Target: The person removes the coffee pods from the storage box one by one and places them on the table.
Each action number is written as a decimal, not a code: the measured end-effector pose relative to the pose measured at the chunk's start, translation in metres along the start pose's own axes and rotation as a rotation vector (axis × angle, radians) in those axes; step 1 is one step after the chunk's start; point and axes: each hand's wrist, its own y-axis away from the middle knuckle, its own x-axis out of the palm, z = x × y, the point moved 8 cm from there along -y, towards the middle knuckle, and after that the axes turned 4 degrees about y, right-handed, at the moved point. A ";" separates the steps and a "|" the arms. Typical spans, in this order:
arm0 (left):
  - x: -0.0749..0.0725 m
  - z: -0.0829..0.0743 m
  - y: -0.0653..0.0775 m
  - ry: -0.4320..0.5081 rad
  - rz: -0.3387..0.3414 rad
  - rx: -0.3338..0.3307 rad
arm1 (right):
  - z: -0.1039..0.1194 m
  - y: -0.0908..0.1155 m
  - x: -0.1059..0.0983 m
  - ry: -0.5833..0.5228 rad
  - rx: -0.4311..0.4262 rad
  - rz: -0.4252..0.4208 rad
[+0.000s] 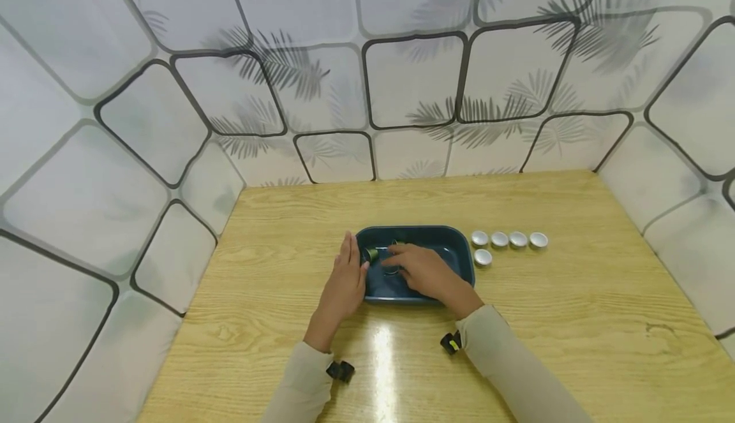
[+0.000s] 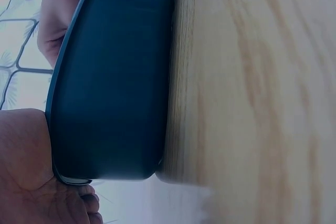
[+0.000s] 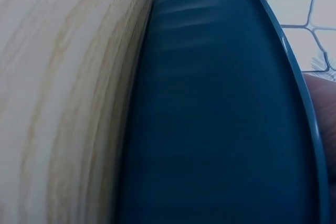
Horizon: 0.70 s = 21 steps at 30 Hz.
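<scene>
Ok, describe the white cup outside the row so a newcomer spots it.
Find the dark blue tray on the wooden table. To its right runs a row of four white cups. The lone white cup sits in front of that row's left end.

- My left hand [image 2: 23,166] touches the rim at one end of the dark blue tray [image 2: 115,77], with a few of its fingertips [image 2: 90,201] showing just past that end.
- Farther along the rim from it, part of my right hand [image 2: 60,11] shows over the tray's edge, its fingers hidden.
- Below both my hands, the tray's smooth outer wall goes down to the pale, wood-grained table [image 2: 252,87].
- Beyond my right hand there's a white backdrop [image 2: 34,43] patterned with dark lines.
</scene>
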 end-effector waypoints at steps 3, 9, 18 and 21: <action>0.000 0.000 0.000 0.003 0.000 -0.004 | 0.000 0.001 0.002 0.002 -0.018 0.026; 0.000 -0.001 0.002 0.005 -0.001 -0.004 | -0.002 0.001 0.007 0.010 -0.007 0.086; -0.004 -0.003 0.002 0.009 -0.020 0.021 | 0.001 -0.002 0.007 0.050 -0.009 0.080; -0.004 -0.003 0.002 0.010 -0.023 0.026 | 0.003 -0.001 0.007 0.085 -0.010 0.089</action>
